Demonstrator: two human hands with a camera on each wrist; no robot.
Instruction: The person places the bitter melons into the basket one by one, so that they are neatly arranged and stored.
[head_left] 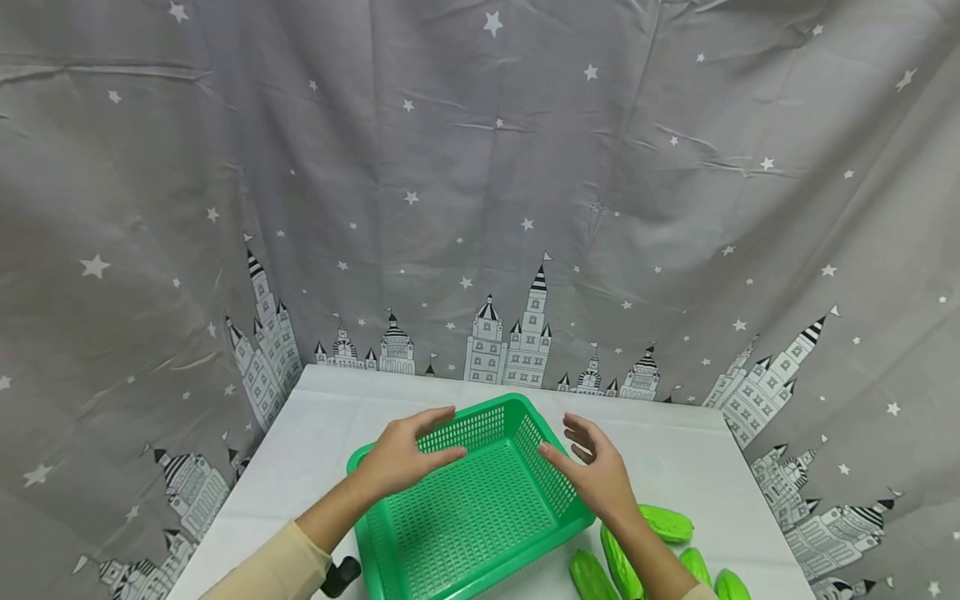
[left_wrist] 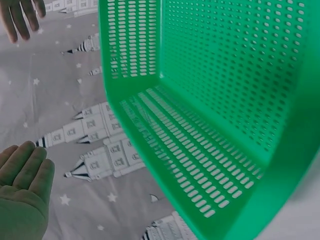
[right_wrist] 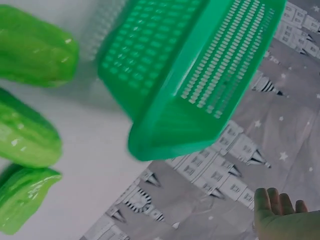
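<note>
A green plastic basket (head_left: pixel 480 575) with slotted walls and a perforated floor stands on the white table, with nothing inside it. Over its left side hovers my left hand (head_left: pixel 405 454), fingers apart and holding nothing. My right hand (head_left: pixel 592 467) is above the right rim, fingers loosely bent, its palm turned toward the other hand. In the left wrist view the left hand (left_wrist: pixel 25 185) appears at the lower left, apart from the basket wall (left_wrist: pixel 185 155). The right wrist view has the right hand (right_wrist: pixel 280 215) at the lower right corner, away from the basket (right_wrist: pixel 175 135).
Several bright green ridged vegetables, gourd-like, lie right of the basket, one of them (head_left: pixel 666 523) behind the right forearm. A small black object (head_left: pixel 341 577) sits by the left sleeve. Grey curtain (head_left: pixel 480 167) with stars and castles surrounds the white table (head_left: pixel 675 442).
</note>
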